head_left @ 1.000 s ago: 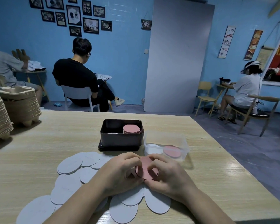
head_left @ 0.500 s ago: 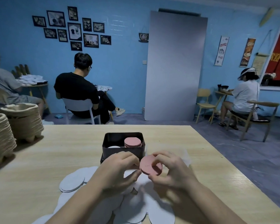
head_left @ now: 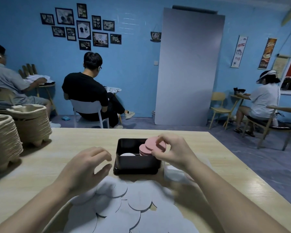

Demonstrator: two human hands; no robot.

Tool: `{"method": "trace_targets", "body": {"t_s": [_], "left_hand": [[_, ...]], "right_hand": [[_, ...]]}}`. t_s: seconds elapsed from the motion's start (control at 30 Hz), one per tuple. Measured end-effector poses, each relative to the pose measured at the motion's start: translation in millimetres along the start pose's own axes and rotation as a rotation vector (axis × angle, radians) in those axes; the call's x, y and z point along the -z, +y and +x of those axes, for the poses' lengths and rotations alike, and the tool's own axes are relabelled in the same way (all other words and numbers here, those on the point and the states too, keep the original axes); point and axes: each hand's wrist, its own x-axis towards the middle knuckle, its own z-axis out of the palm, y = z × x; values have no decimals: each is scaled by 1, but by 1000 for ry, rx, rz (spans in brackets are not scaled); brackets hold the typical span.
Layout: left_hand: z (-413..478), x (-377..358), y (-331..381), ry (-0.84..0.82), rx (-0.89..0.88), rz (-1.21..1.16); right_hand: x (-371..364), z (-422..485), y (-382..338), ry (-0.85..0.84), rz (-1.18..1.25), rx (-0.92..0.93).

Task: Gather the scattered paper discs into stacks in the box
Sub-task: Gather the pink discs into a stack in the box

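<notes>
My right grip (head_left: 173, 152) pinching a few pink discs (head_left: 151, 144) over the black box (head_left: 136, 164), pink stack (head_left: 143, 153) just below that grip, my left grip (head_left: 89, 167) loosely open beside the box, white discs (head_left: 124, 207) scattered on the surface (head_left: 65, 148) beneath it.

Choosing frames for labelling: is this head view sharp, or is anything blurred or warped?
Head view: the black box and pink discs in the right hand are sharp; the clear tub and white discs smear; wide-angle skews the grey panel.
</notes>
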Motion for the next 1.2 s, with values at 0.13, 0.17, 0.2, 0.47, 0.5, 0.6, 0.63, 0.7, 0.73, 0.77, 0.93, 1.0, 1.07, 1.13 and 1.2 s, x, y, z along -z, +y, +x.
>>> {"method": "trace_targets", "body": {"t_s": [0.13,0.17,0.2,0.47,0.5,0.6,0.63,0.7,0.73,0.77,0.93,1.0,1.07,1.13,1.2], "left_hand": [[-9,-3,-18,-3,16,-1],[-11,-4,-21,-2,19,-6],[-14,-5,-25,2,24,-15],[-29,-7,-40,24,77,-78],[-30,-7,-40,21,80,-84],[-31,-7,-41,8,88,-96],[-31,-7,-40,2,90,-100],[-31,-4,-39,-10,97,-108],[-31,-1,-39,-15,103,-112],[-32,1,-39,-20,109,-114],[-41,10,-35,-48,165,-142],[-48,12,-32,-68,186,-151],[-54,14,-29,-87,215,-164],[-61,14,-25,-109,248,-190],[-67,15,-24,-129,288,-218]], "right_hand": [[-13,27,4,-88,-48,-103],[-17,32,6,-115,-65,-125],[-21,36,8,-139,-94,-140],[-34,47,19,-250,-229,-155],[-34,47,19,-257,-227,-162],[-32,46,16,-263,-227,-158],[-31,46,16,-264,-227,-154],[-30,45,14,-259,-227,-147],[-29,44,13,-254,-224,-141],[-28,43,11,-242,-217,-132],[-25,30,0,-55,-158,-45],[-26,21,-8,-9,-148,8],[-27,9,-20,14,-133,66],[-29,-3,-33,25,-106,121],[-33,-15,-46,-4,-71,155]]}}
